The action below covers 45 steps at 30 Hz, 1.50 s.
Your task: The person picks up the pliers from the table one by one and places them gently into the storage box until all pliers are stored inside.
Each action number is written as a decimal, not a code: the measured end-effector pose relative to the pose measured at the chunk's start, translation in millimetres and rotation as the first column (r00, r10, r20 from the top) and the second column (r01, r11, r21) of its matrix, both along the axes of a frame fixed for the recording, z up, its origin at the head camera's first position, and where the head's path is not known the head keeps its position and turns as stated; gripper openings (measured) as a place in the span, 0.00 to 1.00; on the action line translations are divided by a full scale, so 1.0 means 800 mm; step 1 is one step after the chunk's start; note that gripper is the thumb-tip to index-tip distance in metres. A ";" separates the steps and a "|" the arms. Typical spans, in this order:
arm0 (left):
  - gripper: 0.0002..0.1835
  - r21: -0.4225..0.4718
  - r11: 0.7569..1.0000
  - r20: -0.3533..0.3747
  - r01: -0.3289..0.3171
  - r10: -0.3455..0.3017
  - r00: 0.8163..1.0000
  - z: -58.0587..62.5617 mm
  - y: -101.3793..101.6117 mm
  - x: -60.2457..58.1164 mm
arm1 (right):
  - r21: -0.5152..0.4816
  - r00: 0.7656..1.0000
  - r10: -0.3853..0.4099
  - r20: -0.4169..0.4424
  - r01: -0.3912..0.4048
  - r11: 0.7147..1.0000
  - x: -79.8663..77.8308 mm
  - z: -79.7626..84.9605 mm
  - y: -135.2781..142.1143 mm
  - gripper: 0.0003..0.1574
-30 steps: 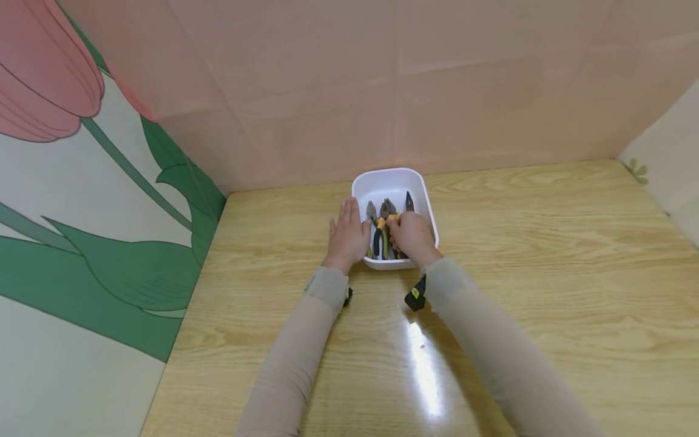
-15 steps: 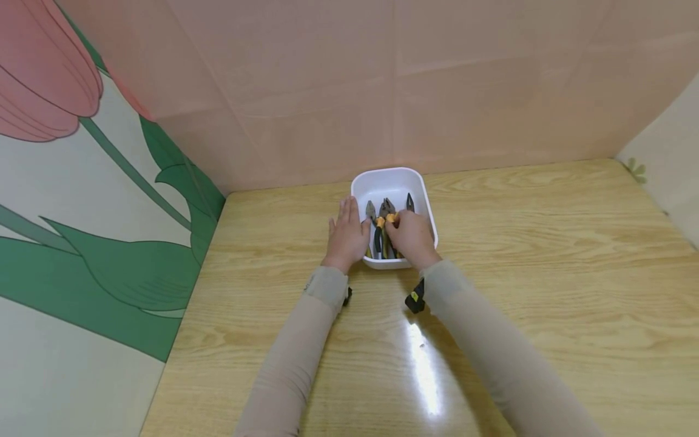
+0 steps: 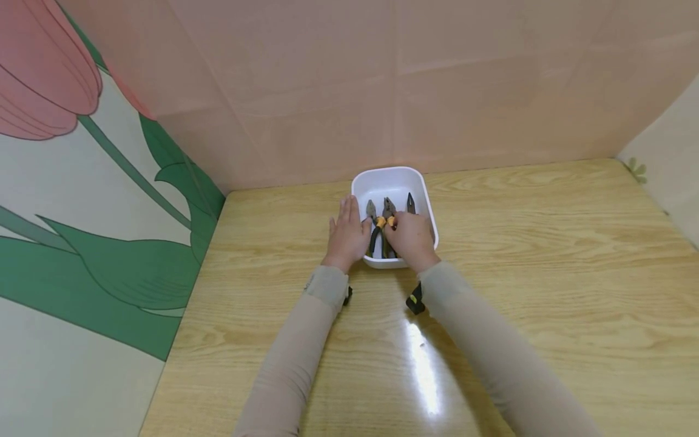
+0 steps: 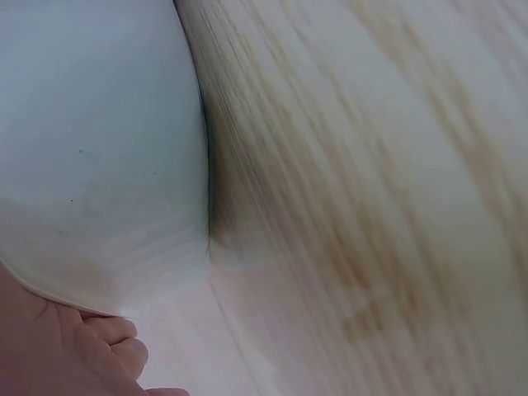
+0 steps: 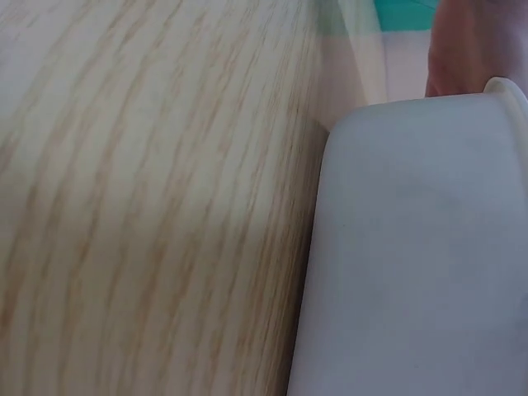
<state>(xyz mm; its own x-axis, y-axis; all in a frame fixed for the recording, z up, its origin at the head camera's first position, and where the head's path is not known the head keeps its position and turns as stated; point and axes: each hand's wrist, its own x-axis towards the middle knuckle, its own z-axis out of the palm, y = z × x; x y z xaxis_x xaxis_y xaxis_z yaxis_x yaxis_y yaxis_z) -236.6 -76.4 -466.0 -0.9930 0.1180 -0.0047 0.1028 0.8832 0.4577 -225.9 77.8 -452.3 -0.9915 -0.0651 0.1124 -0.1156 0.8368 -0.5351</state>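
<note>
A white plastic tray (image 3: 391, 263) holds several pliers. My left hand (image 3: 347, 235) holds its left side, straight fingers along the outer wall and thumb over the rim. Inside, my right hand (image 3: 414, 238) pinches the yellow and black handles of pliers (image 3: 389, 207) whose grey jaws point to the back. Left of these, another pair of pliers (image 3: 371, 210) lies under my left thumb's side, a black handle showing. Dark needle-nose pliers (image 3: 411, 203) stick out beyond my right hand, their handles hidden. The left wrist view shows the tray wall (image 4: 107, 165) and bunched fingers.
The tray stands near the back edge of a wood-grain table (image 3: 546, 255). A pinkish cloth wall (image 3: 393, 91) rises behind it. On the left is a wall with a tulip picture (image 3: 120, 243). A bright reflection lies on the tabletop in front.
My right hand has shifted slightly left and down with the pliers. The plier jaws in the middle now sit closer together, and a black handle has swung left. My left hand stays put.
</note>
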 end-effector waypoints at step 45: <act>0.38 -0.003 1.000 0.034 -0.013 0.013 0.999 -0.001 -0.003 0.001 | 0.023 1.000 0.027 0.005 -0.027 0.999 0.005 0.000 -0.005 0.13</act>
